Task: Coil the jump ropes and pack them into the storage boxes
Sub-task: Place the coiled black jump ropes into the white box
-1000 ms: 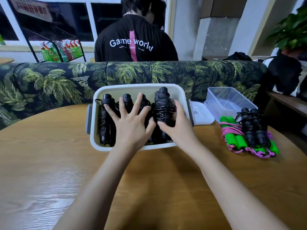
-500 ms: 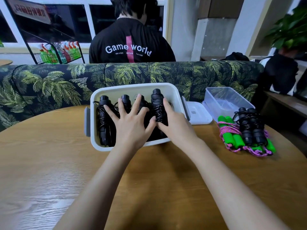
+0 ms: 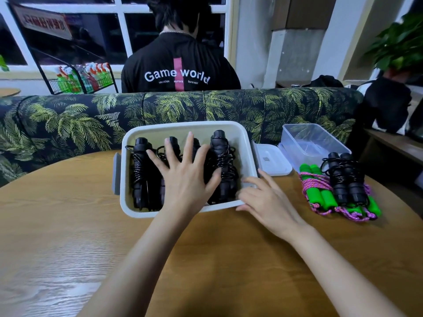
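Black jump ropes [image 3: 223, 154], each coiled around its paired handles, lie side by side in the white rectangular plastic storage box [image 3: 183, 126], filling most of its floor. The left hand [image 3: 185, 179] lies flat on the middle bundles, palm down, fingers straight and spread, with the thumb against the rightmost bundle. The right hand [image 3: 265, 200] is at the box's near right corner, fingers loosely extended and gripping nothing. Its fingertips seem to touch the rim there, though blur leaves the contact uncertain.

The box stands on the round wooden worktop [image 3: 206, 259] and has a grey latch [image 3: 116, 172] on its left end. Just beside its right end lies a white plastic lid [image 3: 272, 162], and beyond that stands a clear plastic box [image 3: 313, 143]. Near the clear box, green-handled jump ropes with pink cord [image 3: 320, 197] lie on the worktop, and a black coiled rope [image 3: 345, 179] rests on top of them.

Behind the worktop runs a sofa with a palm-leaf print [image 3: 68, 126], and past it is a person in a black T-shirt [image 3: 178, 65] with their back turned.
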